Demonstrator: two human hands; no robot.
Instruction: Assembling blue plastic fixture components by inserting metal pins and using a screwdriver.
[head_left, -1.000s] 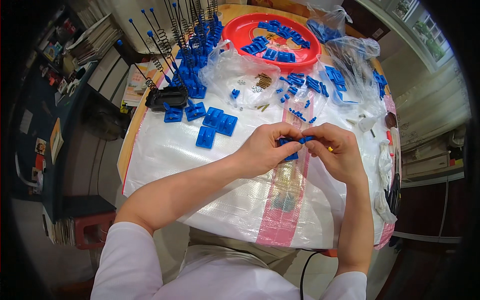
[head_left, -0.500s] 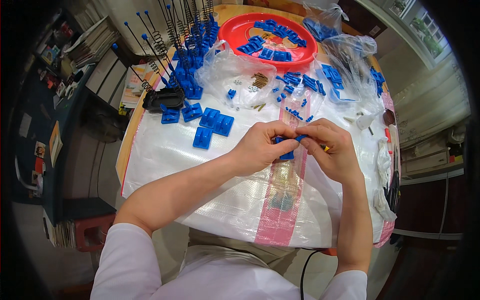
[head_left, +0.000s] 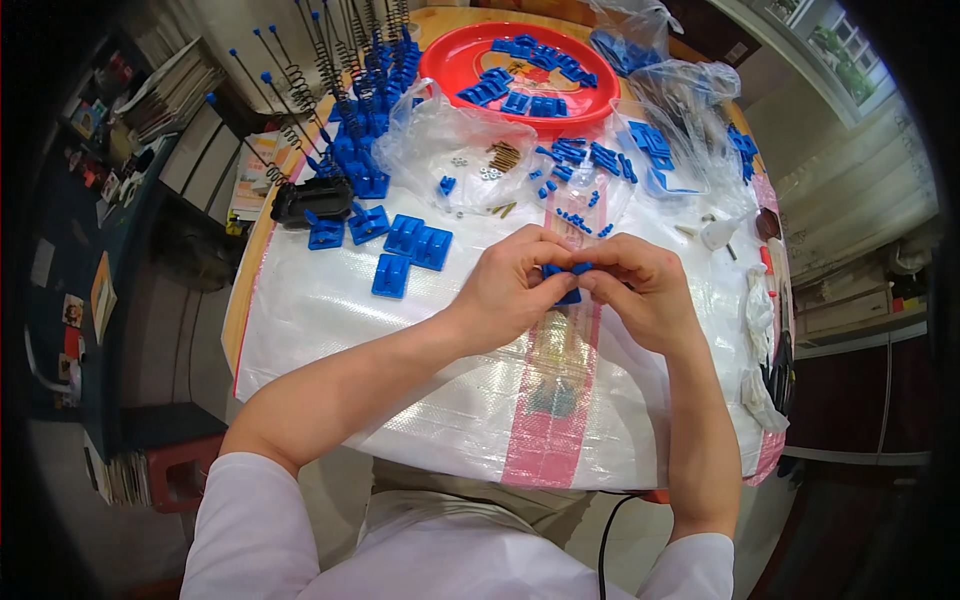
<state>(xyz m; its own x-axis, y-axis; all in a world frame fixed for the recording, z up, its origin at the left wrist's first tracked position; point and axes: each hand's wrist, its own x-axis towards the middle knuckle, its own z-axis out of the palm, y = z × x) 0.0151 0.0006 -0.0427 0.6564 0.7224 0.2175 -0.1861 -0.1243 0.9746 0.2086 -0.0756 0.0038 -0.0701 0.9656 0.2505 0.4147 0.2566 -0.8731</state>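
My left hand is closed on a blue plastic base piece above the striped sheet. Only part of the base shows between my fingers. Right beside it, my right hand pinches a small blue plastic piece against the base, the fingertips of both hands nearly meeting. How the two pieces fit together is hidden by my fingers. Left of my hands lie loose blue plates with raised ridges, and another such plate sits nearer to me.
Blue stands with black springs and rods crowd the far left, behind a black tray. A red round tray holds several blue parts. Brass screws and nuts lie on a clear bag. Small blue pieces are scattered beyond my hands.
The whole view has shifted slightly. My right hand has drawn closer to the left, bringing the small blue piece against the base. A yellow bit near my right fingers no longer shows.
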